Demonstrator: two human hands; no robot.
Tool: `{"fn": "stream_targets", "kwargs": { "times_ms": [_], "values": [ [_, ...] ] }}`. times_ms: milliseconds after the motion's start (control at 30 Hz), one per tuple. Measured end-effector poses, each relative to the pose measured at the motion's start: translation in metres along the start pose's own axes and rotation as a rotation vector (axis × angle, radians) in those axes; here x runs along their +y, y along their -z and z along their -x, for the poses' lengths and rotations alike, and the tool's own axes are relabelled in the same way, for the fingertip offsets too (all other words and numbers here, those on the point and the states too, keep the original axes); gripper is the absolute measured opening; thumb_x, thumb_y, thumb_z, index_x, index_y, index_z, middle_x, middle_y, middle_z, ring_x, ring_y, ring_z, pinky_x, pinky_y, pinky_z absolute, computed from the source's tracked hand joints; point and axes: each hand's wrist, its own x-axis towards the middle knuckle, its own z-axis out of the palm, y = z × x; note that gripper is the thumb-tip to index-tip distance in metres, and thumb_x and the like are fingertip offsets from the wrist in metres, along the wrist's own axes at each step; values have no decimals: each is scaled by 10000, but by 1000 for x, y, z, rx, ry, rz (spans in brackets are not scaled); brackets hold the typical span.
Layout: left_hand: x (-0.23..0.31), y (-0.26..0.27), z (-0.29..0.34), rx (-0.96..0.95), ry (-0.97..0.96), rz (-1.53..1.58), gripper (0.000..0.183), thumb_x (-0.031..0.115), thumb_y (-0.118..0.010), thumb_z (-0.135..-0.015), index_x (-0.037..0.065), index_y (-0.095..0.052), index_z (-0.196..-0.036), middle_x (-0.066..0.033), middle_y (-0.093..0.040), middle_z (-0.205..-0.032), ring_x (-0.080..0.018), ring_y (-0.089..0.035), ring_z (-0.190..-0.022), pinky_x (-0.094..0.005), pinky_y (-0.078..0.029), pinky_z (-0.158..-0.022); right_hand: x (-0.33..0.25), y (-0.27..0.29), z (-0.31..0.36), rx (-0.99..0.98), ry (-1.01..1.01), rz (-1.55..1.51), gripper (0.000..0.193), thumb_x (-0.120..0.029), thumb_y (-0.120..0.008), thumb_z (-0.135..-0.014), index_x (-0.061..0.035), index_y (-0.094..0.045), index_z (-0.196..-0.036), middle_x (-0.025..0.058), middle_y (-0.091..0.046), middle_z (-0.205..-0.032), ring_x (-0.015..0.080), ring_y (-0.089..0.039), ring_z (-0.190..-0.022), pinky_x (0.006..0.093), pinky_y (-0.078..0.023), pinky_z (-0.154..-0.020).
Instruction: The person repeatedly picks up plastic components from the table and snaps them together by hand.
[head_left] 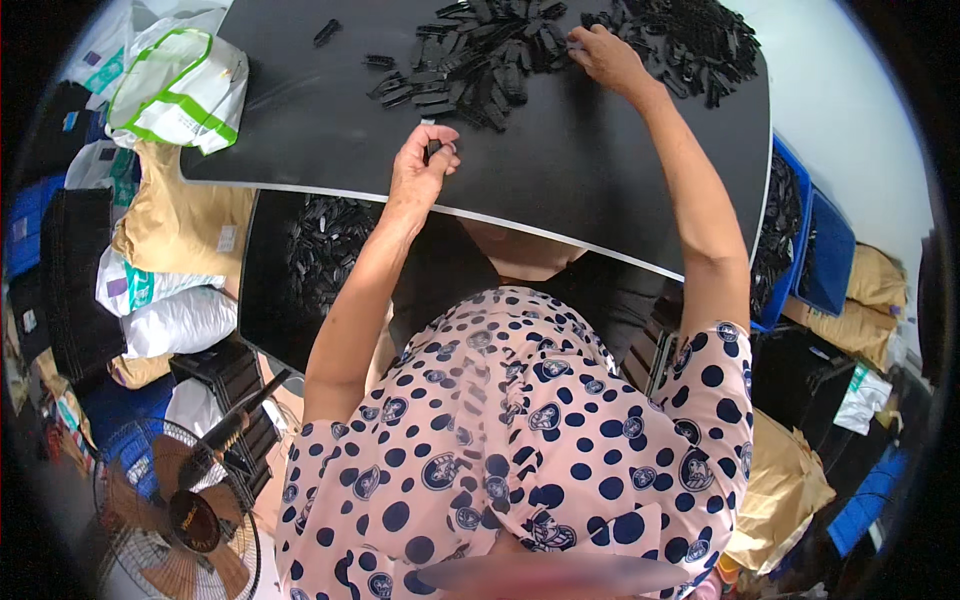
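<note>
Small, long black pieces, which look like plastic, lie in a loose pile (480, 55) across the far part of the black table (330, 130). Near the table's front edge, my left hand (425, 165) is closed, its fingers curled round a small black piece (433, 150) that they partly hide. My right hand (607, 58) reaches out to the pile's right part, fingers bent together at its edge. What they grip, if anything, is too small to make out. A denser heap (700, 45) of similar pieces lies just beyond that hand.
A white bag with green trim (185, 95) stands on the table's left corner. Below the front edge is a black bin (325, 250) of black pieces. Blue crates (825, 250) stand at right, a fan (180, 515) at lower left, and brown sacks (785, 490) at lower right.
</note>
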Motion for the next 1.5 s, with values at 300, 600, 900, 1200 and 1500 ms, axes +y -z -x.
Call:
{"fn": "stream_targets", "kwargs": {
  "times_ms": [300,600,900,1200,1500],
  "values": [
    [7,30,-31,189,-598,-1150,191,133,-638,-805,123,-623,-995,-114,-606,-925,-321,-614,-782,-374,-498,-639,-41,12,20,-25,206,3,313,-269,-667,-798,-110,-553,-1043,86,-507,-987,291,-556,-944,415,-479,-738],
    [11,37,-51,2,-499,-1403,203,181,-622,-832,79,-566,-999,-131,-504,-932,-376,-591,-795,-457,-491,-669,-65,29,72,-116,-698,-1425,281,-275,-448,-972,-28,-581,-990,53,-627,-861,146,-581,-642,283,-496,-569],
    [-12,42,-46,10,-322,-1038,187,214,-562,-866,95,-591,-1007,-132,-639,-886,-358,-616,-811,-442,-484,-707,-118,36,107,-168,-766,-2026,252,-127,-495,-945,-19,-469,-1171,99,-609,-922,147,-592,-733,231,-500,-582],
    [21,46,-15,-297,-689,-1403,529,-94,-533,-708,203,-586,-1143,-109,-526,-1095,-330,-623,-831,-401,-519,-711,-132,39,128,-264,-745,-1856,203,-127,-518,-944,-37,-503,-1125,66,-614,-879,81,-559,-675,189,-495,-575],
    [-7,46,-28,-352,-593,-1090,257,56,-598,-823,69,-594,-1079,-90,-597,-985,-243,-622,-731,-343,-504,-641,-157,45,121,-348,-731,-1822,235,-147,-566,-917,-25,-539,-1115,58,-613,-889,80,-548,-667,184,-440,-546]
  ]
}}
